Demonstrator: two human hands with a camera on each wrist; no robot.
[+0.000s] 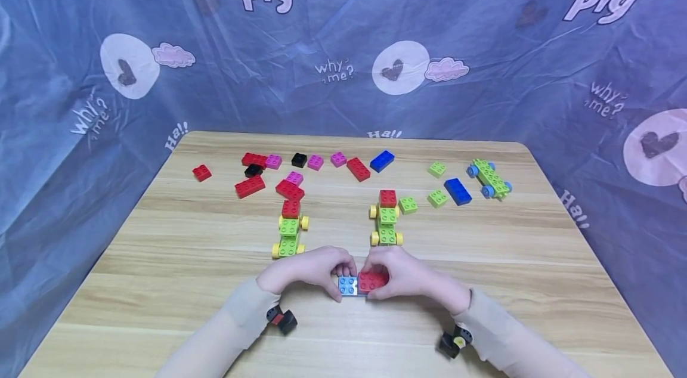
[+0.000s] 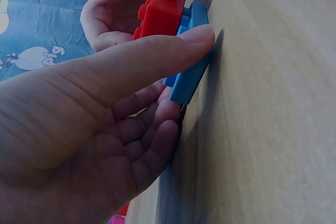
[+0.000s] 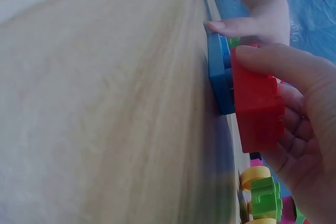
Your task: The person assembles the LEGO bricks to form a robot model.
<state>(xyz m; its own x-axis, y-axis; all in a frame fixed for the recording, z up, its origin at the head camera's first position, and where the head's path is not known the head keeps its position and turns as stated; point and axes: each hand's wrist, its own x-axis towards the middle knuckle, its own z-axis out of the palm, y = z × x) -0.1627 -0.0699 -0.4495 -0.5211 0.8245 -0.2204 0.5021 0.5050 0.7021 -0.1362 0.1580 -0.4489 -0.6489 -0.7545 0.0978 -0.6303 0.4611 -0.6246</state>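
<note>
At the near middle of the table, my left hand (image 1: 313, 267) pinches a flat light-blue building piece (image 1: 347, 285) between thumb and fingers. My right hand (image 1: 402, 272) grips a red brick (image 1: 373, 281) by its sides. In the right wrist view the red brick (image 3: 257, 103) sits over the studs of the blue piece (image 3: 219, 77) and overhangs one end. A narrow gap shows between them in the left wrist view, so whether they are fully joined I cannot tell. Just beyond the hands stand two green wheeled cars, a left one (image 1: 290, 228) and a right one (image 1: 387, 217), each topped with red at the far end.
Farther back lie loose bricks: several red (image 1: 358, 169), pink (image 1: 338, 158), black (image 1: 299, 160), blue (image 1: 458, 191) and green (image 1: 437, 198). A long green chassis with blue wheels (image 1: 489, 179) is at the far right. Printed blue cloth (image 1: 343, 104) encloses the wooden table (image 1: 177, 282).
</note>
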